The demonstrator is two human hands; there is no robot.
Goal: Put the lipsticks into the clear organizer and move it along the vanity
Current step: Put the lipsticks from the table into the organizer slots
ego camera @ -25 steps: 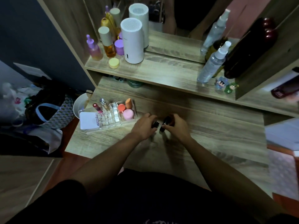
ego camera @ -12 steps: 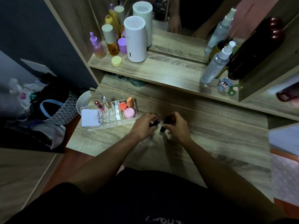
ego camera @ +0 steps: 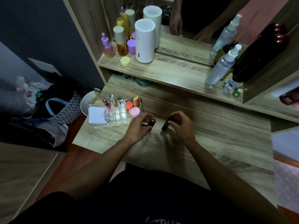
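Head view: hands have drawn apart, each holding a lipstick.

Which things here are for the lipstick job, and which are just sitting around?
For the job:
left hand holding a black lipstick
right hand holding another black lipstick
clear organizer

Just sitting around:
white cylinder
spray bottle
purple dropper bottle
yellow jar

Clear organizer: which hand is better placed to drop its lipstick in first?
Left. The left hand holds its lipstick right beside the organizer; the right hand with its lipstick is farther off, beyond the left.
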